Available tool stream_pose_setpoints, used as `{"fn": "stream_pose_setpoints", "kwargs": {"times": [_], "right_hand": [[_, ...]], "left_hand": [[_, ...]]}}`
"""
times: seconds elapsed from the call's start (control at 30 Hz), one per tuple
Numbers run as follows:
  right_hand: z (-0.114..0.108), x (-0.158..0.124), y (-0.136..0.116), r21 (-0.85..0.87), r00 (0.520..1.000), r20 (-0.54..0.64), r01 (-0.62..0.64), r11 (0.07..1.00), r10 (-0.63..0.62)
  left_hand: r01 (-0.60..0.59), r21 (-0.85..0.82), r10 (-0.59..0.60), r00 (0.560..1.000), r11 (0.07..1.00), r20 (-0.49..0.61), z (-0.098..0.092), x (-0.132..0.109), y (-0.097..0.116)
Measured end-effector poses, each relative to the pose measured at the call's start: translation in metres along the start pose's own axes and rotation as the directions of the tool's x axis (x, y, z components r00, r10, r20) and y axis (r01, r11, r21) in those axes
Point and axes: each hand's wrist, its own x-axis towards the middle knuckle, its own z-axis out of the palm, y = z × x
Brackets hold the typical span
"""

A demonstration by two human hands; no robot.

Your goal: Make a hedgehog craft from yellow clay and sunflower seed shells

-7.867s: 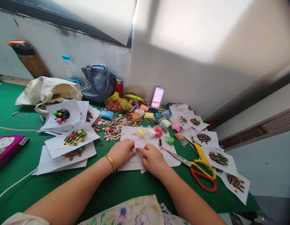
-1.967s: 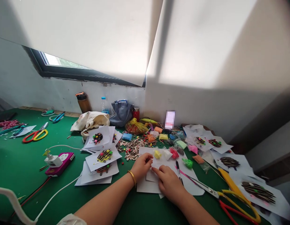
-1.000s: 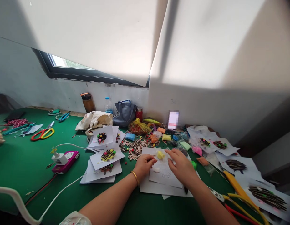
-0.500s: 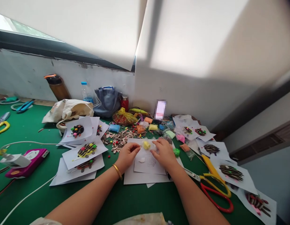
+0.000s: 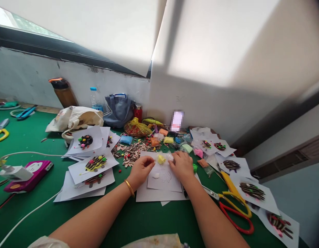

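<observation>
My left hand (image 5: 142,169), with a gold bangle on its wrist, pinches thumb and forefinger together over the paper's left edge; what lies between the fingertips is too small to make out. Opposite it, my right hand (image 5: 182,165) has its fingers curled on a clear plastic wrapper (image 5: 170,157). A soft yellow clay lump (image 5: 161,158) lies between the two hands. Beneath them is a small white sheet (image 5: 161,186) on larger paper, bearing a faint pencil drawing (image 5: 166,177). A white clay piece (image 5: 156,175) rests on the drawing's left side.
Striped seeds (image 5: 133,153) and clay packets (image 5: 168,140) spread behind the paper. Seed-decorated cards lie left (image 5: 96,165) and right (image 5: 256,191). Large red-and-yellow scissors (image 5: 235,210) lie by my right forearm. A purple power strip (image 5: 30,175) with cables sits far left.
My right hand's fingers have drawn in from a more spread pose and now close at the clear wrapper. The left hand keeps its pinch. The view has shifted slightly.
</observation>
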Motion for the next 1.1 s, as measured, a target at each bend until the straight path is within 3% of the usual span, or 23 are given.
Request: {"fn": "stream_pose_setpoints", "kwargs": {"times": [0.13,0.23,0.37,0.47,0.63,0.87,1.03,1.1], "right_hand": [[-0.005,-0.004,0.001,0.086,0.992,-0.122,0.017,0.996,-0.006],[-0.015,-0.013,-0.008,0.256,0.968,-0.228,0.166,0.952,-0.107],[-0.022,-0.028,-0.026,0.479,0.941,-0.224,0.334,0.812,-0.255],[-0.020,-0.033,-0.035,0.549,0.944,-0.200,0.330,0.768,-0.263],[-0.019,-0.034,-0.037,0.576,0.952,-0.179,0.305,0.759,-0.247],[-0.019,-0.033,-0.034,0.628,0.965,-0.135,0.259,0.734,-0.225],[-0.008,-0.021,-0.008,0.480,0.972,-0.200,0.208,0.852,-0.124],[-0.002,-0.016,0.003,0.368,0.976,-0.197,0.163,0.915,-0.095]], "left_hand": [[0.016,-0.077,-0.017,1.000,0.997,-0.003,0.000,-0.001,0.000],[-0.040,-0.051,0.038,0.998,0.998,-0.043,-0.002,-0.003,0.005],[-0.249,0.076,0.256,0.961,0.966,-0.104,-0.004,-0.008,0.014],[-0.259,0.130,0.271,0.959,0.957,-0.080,-0.004,-0.009,0.017],[-0.248,0.223,0.250,0.968,0.943,0.021,-0.006,-0.007,0.015],[-0.324,0.288,0.256,0.934,0.901,0.250,-0.008,-0.009,0.023],[-0.212,0.310,0.169,0.973,0.927,0.160,-0.010,-0.005,0.014],[-0.257,0.428,0.166,0.957,0.866,0.240,-0.010,-0.005,0.011]]}}
